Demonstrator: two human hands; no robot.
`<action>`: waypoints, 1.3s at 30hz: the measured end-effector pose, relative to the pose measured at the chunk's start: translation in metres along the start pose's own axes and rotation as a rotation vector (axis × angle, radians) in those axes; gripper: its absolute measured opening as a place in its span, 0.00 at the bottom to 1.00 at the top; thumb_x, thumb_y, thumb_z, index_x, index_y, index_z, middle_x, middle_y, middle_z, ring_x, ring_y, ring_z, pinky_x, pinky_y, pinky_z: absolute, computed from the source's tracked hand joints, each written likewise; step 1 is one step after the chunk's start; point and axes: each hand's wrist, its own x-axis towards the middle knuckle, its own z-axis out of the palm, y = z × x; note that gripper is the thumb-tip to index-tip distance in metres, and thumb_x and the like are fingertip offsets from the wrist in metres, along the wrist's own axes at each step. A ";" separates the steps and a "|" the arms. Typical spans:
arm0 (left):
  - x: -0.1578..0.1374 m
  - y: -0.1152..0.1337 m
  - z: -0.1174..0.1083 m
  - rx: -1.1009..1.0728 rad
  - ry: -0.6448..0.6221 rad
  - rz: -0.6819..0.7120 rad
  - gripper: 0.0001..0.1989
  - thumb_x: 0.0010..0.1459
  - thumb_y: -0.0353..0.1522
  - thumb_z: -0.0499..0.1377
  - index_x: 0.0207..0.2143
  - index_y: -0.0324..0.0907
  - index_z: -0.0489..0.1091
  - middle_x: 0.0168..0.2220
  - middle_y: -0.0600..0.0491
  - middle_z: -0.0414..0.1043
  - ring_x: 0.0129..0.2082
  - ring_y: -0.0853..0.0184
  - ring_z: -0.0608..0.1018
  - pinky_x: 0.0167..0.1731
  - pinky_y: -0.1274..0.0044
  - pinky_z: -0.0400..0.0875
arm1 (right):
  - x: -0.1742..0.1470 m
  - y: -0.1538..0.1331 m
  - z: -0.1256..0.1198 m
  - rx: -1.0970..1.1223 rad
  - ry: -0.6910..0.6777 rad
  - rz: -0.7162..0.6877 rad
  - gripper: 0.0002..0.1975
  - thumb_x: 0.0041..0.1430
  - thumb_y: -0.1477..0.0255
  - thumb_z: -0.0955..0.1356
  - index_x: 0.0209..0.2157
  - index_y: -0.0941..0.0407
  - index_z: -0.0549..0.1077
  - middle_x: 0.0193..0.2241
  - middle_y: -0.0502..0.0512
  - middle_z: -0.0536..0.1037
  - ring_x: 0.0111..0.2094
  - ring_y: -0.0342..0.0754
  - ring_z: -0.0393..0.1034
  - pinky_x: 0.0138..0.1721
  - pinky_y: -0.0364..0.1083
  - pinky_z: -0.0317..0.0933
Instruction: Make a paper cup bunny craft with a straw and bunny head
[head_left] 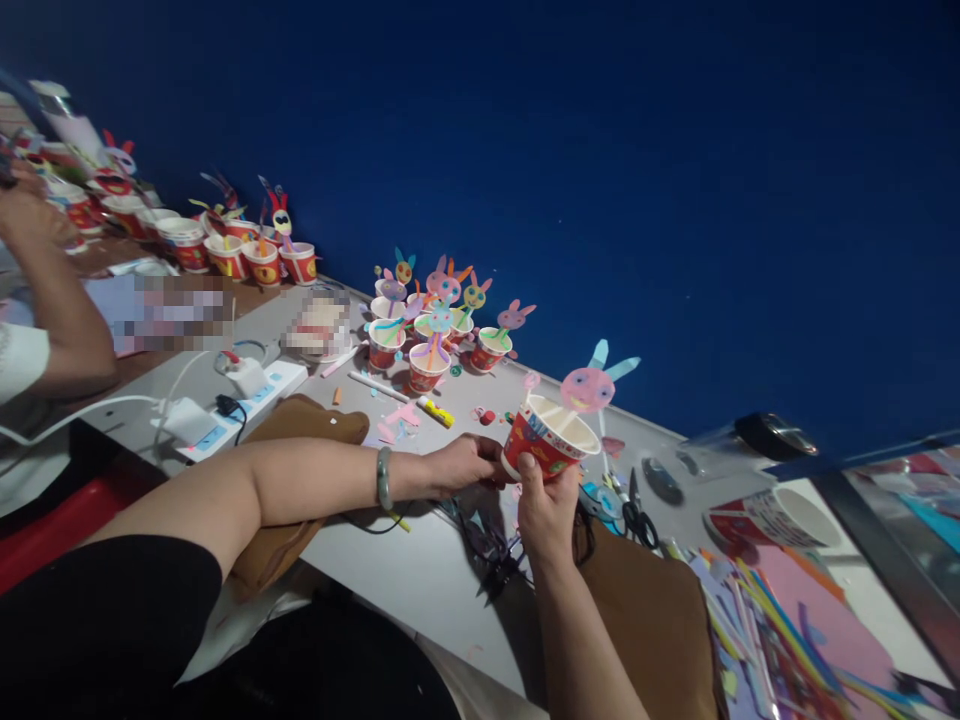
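Note:
A red patterned paper cup (549, 445) is held up over the table, tilted, its white inside showing. My right hand (550, 500) wraps round its lower side with the thumb in front. My left hand (471, 464), below a wrist with a green bangle, is closed at the cup's lower left edge. A pink paper rabbit face (587, 391) with pale blue ears stands at the cup's far rim. Several finished-looking cups with paper rabbits (431, 362) stand beyond my left hand. Black scissors (637, 515) lie to the right of my right hand.
A power strip (244, 408) with plugs and cables sits on the left. A yellow marker (436, 411) and paper scraps lie mid-table. Another cup (772, 520) lies on its side at right, near coloured strips (780, 620). A co-worker's arm (60, 290) reaches in at far left.

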 end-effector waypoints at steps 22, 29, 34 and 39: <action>0.000 -0.001 -0.001 0.028 0.003 0.021 0.14 0.34 0.32 0.70 0.21 0.36 0.69 0.21 0.56 0.67 0.23 0.74 0.68 0.27 0.79 0.61 | -0.001 0.003 0.000 -0.017 -0.027 0.026 0.23 0.53 0.56 0.71 0.43 0.58 0.71 0.40 0.63 0.78 0.43 0.55 0.74 0.49 0.58 0.66; 0.000 -0.003 -0.002 0.063 0.002 0.024 0.11 0.36 0.31 0.68 0.21 0.36 0.69 0.21 0.55 0.68 0.22 0.74 0.68 0.26 0.79 0.60 | 0.000 0.005 -0.001 -0.024 -0.031 0.015 0.22 0.54 0.56 0.71 0.42 0.58 0.71 0.41 0.62 0.78 0.44 0.56 0.74 0.50 0.58 0.66; 0.000 -0.004 -0.002 0.051 -0.008 0.005 0.12 0.36 0.32 0.68 0.23 0.36 0.70 0.21 0.56 0.68 0.22 0.75 0.67 0.25 0.80 0.57 | 0.000 0.003 -0.001 -0.033 -0.025 0.004 0.23 0.54 0.56 0.70 0.44 0.58 0.71 0.44 0.64 0.77 0.43 0.56 0.74 0.48 0.58 0.66; 0.001 -0.004 -0.003 0.055 0.004 0.023 0.12 0.35 0.31 0.69 0.21 0.36 0.69 0.20 0.56 0.68 0.22 0.74 0.68 0.26 0.79 0.60 | -0.001 0.004 0.000 -0.034 -0.027 0.018 0.23 0.54 0.56 0.71 0.45 0.58 0.70 0.43 0.64 0.77 0.43 0.55 0.74 0.49 0.57 0.66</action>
